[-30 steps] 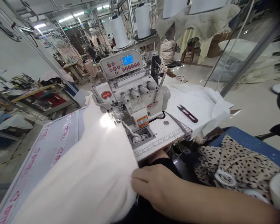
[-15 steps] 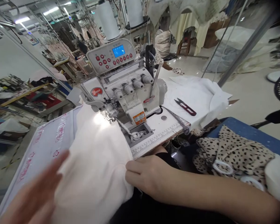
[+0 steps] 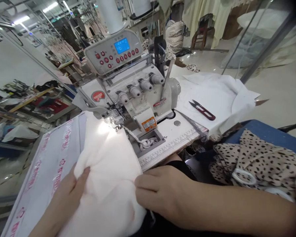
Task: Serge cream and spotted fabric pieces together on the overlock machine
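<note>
White fabric [image 3: 111, 164] in both hands; snips [image 3: 202, 110] right of machine [image 3: 143, 95].

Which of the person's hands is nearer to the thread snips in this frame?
Right. The right hand pinches the pale fabric's near edge, below and left of the snips; the left hand grips that fabric farther left.

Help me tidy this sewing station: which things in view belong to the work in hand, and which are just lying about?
In use:
Soft white fabric, pinched by left hand and right hand
Pale grey sewing machine, lamp lit

Seemingly lying about:
Dark-red-handled snips, perhaps kept handy
Beige cloth with black spots, on a blue surface
</note>
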The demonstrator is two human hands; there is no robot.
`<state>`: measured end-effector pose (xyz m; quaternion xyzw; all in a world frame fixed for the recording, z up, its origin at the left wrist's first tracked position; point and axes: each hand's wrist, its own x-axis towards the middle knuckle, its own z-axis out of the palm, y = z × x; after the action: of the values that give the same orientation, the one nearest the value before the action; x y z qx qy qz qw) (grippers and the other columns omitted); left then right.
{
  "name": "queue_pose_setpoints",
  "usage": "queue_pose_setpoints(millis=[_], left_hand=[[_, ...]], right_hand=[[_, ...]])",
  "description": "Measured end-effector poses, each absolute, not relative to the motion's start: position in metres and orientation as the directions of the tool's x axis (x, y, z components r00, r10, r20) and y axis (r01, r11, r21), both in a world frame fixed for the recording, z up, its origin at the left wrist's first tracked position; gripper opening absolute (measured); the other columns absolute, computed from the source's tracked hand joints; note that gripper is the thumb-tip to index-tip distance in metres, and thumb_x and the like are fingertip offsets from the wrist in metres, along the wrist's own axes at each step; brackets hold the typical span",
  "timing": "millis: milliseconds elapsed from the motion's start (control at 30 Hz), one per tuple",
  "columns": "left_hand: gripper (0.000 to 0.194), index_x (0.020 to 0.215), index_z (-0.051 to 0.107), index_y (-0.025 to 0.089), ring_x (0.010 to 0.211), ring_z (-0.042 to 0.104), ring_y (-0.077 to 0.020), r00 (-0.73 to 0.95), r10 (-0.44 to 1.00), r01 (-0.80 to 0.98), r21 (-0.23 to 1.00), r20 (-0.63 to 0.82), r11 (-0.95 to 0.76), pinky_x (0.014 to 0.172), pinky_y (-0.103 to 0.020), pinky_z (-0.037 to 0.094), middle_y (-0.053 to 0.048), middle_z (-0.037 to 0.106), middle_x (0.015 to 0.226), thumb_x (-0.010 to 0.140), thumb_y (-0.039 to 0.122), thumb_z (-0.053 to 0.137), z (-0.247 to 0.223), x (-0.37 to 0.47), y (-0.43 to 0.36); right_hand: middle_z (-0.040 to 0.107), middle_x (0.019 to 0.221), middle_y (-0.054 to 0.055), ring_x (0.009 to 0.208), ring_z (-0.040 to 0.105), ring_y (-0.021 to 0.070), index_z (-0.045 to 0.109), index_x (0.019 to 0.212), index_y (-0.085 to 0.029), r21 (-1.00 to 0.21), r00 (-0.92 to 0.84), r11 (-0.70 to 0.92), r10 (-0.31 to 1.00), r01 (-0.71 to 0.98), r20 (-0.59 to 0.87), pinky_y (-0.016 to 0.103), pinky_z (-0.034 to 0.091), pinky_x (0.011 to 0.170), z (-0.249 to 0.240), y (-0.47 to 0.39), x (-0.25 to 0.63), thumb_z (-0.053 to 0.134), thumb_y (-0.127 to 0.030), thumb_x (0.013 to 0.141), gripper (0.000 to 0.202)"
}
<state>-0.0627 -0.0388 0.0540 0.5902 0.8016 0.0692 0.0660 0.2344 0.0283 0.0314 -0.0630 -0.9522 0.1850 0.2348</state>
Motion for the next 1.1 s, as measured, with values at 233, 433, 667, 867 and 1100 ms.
queue_pose_setpoints(millis=[233,433,667,867,1100], left_hand=[[0.048,0.125,0.038,0.026,0.109,0.052,-0.0199,-0.336,0.937,0.901,0.257,-0.094,0.349,0.092,-0.034,0.041,-0.004,0.053,0.122,0.088,0.055,0.026,0.066,-0.055,-0.031],[0.045,0.122,0.034,0.022,0.095,0.058,-0.0241,-0.339,0.940,0.926,0.160,-0.045,0.342,0.077,-0.035,0.045,-0.007,0.060,0.104,0.088,0.051,0.026,0.073,-0.066,-0.018],[0.030,0.103,0.040,0.022,0.069,0.057,-0.0240,-0.339,0.939,0.941,0.018,0.062,0.338,0.062,-0.031,0.040,-0.004,0.057,0.075,0.089,0.039,0.020,0.077,-0.065,0.000],[0.030,0.101,0.043,0.022,0.073,0.055,-0.0255,-0.365,0.916,0.922,-0.073,0.166,0.380,0.063,-0.032,0.038,-0.006,0.057,0.080,0.090,0.034,0.018,0.079,-0.063,0.013],[0.030,0.099,0.046,0.018,0.074,0.056,-0.0251,-0.330,0.923,0.921,-0.147,0.196,0.361,0.061,-0.031,0.035,-0.008,0.059,0.081,0.090,0.028,0.019,0.082,-0.071,0.034]], right_hand=[[0.051,0.074,0.002,0.059,0.040,0.0127,0.049,0.076,-0.015,-0.317,-0.872,0.943,0.235,0.098,0.430,0.027,0.031,0.050,0.023,0.033,0.227,0.050,-0.006,0.074,0.009],[0.050,0.075,0.000,0.058,0.038,0.0125,0.047,0.075,-0.016,-0.330,-0.868,0.934,0.275,0.138,0.413,0.026,0.031,0.050,0.023,0.043,0.220,0.046,-0.001,0.074,0.015],[0.050,0.076,0.000,0.059,0.037,0.0123,0.046,0.074,-0.016,-0.283,-0.858,0.946,0.275,0.159,0.434,0.025,0.031,0.053,0.024,0.058,0.211,0.044,0.001,0.073,0.017],[0.050,0.075,0.000,0.061,0.040,0.0108,0.045,0.072,-0.016,-0.292,-0.839,0.944,0.281,0.155,0.465,0.021,0.034,0.056,0.022,0.070,0.205,0.036,0.001,0.077,0.020],[0.056,0.080,0.002,0.067,0.050,0.0096,0.049,0.075,-0.015,-0.339,-0.785,0.931,0.310,0.136,0.537,0.017,0.037,0.056,0.021,0.084,0.195,0.034,0.003,0.074,0.024]])
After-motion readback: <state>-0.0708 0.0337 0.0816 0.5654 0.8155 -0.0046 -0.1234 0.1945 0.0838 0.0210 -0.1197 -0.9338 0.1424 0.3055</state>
